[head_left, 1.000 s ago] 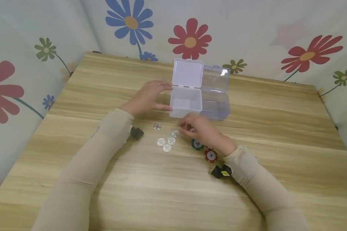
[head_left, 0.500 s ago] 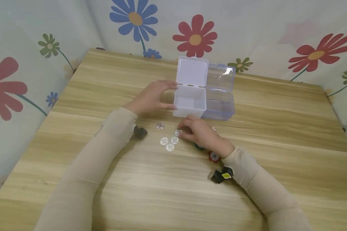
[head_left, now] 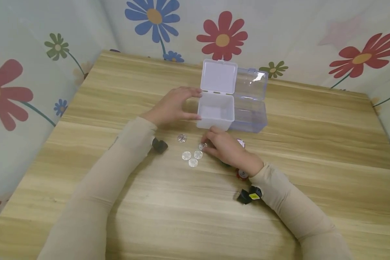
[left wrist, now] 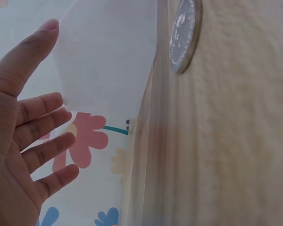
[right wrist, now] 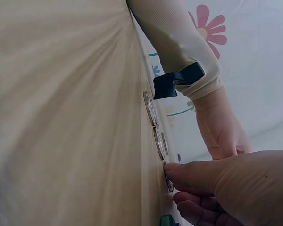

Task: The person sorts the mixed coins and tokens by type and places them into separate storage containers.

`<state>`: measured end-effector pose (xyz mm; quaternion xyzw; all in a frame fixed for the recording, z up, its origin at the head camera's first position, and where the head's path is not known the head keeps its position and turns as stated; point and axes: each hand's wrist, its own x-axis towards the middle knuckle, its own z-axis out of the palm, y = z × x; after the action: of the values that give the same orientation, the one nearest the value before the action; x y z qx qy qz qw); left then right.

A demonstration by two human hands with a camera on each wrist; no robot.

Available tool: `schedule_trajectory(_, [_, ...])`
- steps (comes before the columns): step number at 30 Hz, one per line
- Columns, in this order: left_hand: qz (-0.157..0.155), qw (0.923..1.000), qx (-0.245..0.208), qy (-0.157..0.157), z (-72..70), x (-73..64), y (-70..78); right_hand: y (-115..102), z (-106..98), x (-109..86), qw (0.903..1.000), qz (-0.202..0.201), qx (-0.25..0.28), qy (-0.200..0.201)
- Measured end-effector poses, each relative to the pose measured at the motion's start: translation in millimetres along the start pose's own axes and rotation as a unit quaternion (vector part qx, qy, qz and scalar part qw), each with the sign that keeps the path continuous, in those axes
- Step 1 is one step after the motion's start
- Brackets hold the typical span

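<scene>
My left hand (head_left: 172, 106) has its thumb and fingers spread along the left side of a white plastic box (head_left: 213, 124) whose lid stands raised. In the left wrist view, straight fingertips (left wrist: 68, 139) lie right at the box's edge. A silver coin (head_left: 202, 146) is pinched by my right hand (head_left: 227, 147) just in front of the box. The right wrist view shows the thumb (right wrist: 191, 175) on that coin, which tilts slightly. Several other silver coins (head_left: 186, 155) lie flat to its left. No coins show inside the white box.
A clear bluish box (head_left: 251, 125) with a raised lid stands against the white one's right side. Poker chips lie partly hidden under my right hand and wrist: a red one (head_left: 242, 174), a green one (right wrist: 167, 220) and a pale one (head_left: 241, 143). A flowered wall backs the table.
My right hand has moved slightly left from over the chips to the nearest coin and now pinches it. My left hand stays at the box. The head view has shifted a little.
</scene>
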<state>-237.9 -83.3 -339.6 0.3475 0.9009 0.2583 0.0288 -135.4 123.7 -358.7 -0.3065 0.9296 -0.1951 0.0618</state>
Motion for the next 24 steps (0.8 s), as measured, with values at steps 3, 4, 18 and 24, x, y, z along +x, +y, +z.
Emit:
schedule_trajectory(3, [0.001, 1.0000, -0.001, 0.000, -0.4, 0.0, -0.3, -1.0, -0.6, 0.4, 1.0000, 0.002, -0.005, 0.000])
schedule_trajectory(4, [0.001, 1.0000, -0.002, 0.000, -0.4, -0.2, -0.4, -1.1, -0.6, 0.5, 1.0000, 0.004, -0.005, 0.001])
schedule_trajectory(18, [0.006, 1.0000, -0.003, 0.001, -0.7, -1.5, 1.0, -1.8, -1.3, -0.4, 0.9989, 0.042, 0.016, -0.014])
schedule_trajectory(24, [0.009, 1.0000, 0.002, 0.003, -1.2, -1.3, 0.6, -1.3, -2.8, 0.2, 0.9986, 0.041, 0.032, -0.013])
